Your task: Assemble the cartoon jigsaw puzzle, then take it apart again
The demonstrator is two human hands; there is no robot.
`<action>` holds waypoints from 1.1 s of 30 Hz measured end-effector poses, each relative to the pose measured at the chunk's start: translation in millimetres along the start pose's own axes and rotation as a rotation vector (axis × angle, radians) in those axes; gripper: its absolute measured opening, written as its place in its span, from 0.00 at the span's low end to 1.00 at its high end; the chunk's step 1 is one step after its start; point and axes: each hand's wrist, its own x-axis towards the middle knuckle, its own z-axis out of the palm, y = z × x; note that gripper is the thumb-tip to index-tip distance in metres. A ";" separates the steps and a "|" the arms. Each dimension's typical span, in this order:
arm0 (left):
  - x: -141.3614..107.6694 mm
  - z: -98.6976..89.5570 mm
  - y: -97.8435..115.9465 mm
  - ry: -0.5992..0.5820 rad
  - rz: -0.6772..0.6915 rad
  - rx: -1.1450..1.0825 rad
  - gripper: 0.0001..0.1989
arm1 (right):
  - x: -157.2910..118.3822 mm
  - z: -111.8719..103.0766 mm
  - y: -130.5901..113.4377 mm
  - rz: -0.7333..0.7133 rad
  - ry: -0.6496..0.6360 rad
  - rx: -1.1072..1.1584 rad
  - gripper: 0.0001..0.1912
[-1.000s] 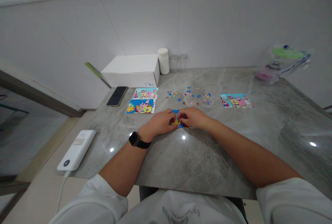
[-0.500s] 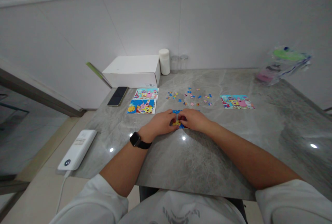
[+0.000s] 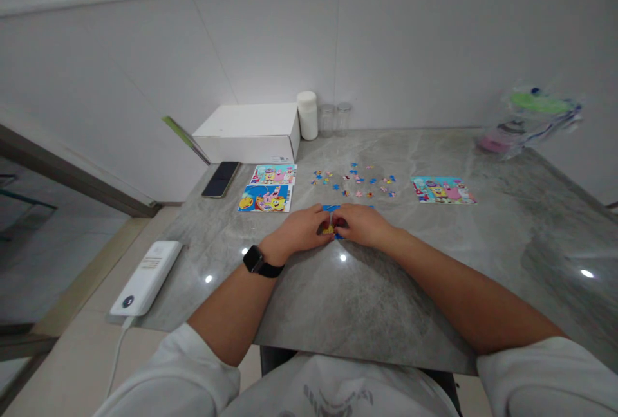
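Observation:
Near the front of the table, a small blue and yellow jigsaw puzzle (image 3: 329, 229) lies under both hands, mostly covered by them. My left hand (image 3: 309, 227) curls over its left side, thumb at the near edge and fingers at the far part. Opposite, my right hand (image 3: 361, 222) bends over the right side with thumb and fingertips drawn together at the middle. Whether a single loose piece is between the right fingertips is hidden. Beyond the hands, several loose puzzle pieces (image 3: 358, 179) lie scattered on the tabletop.
Two cartoon picture cards (image 3: 265, 198) lie on the left and a cartoon picture sheet (image 3: 443, 190) on the right. A phone (image 3: 221, 179), white box (image 3: 248, 124), white bottle (image 3: 308, 116), clear jars (image 3: 342, 120), plastic bag (image 3: 526, 122) and corded power bank (image 3: 147, 278) stand around the grey table (image 3: 367, 314).
The whole view has shifted slightly. Both hands stay at the puzzle with only tiny finger movement; the loose pieces and cards lie as before.

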 end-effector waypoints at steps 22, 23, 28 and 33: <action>1.5 2.0 -2.7 0.020 0.036 -0.038 0.11 | 1.2 1.0 5.0 -0.004 -0.006 0.009 0.08; 1.5 2.4 -3.3 0.021 0.041 -0.040 0.10 | 0.8 1.1 3.9 -0.002 -0.009 0.012 0.08; 2.0 2.8 -4.1 0.015 0.044 -0.030 0.08 | -1.0 -3.8 -0.2 -0.002 -0.024 0.011 0.08; 2.6 3.6 -3.9 0.014 0.036 -0.028 0.08 | -0.6 -5.3 -1.5 -0.006 -0.031 0.005 0.08</action>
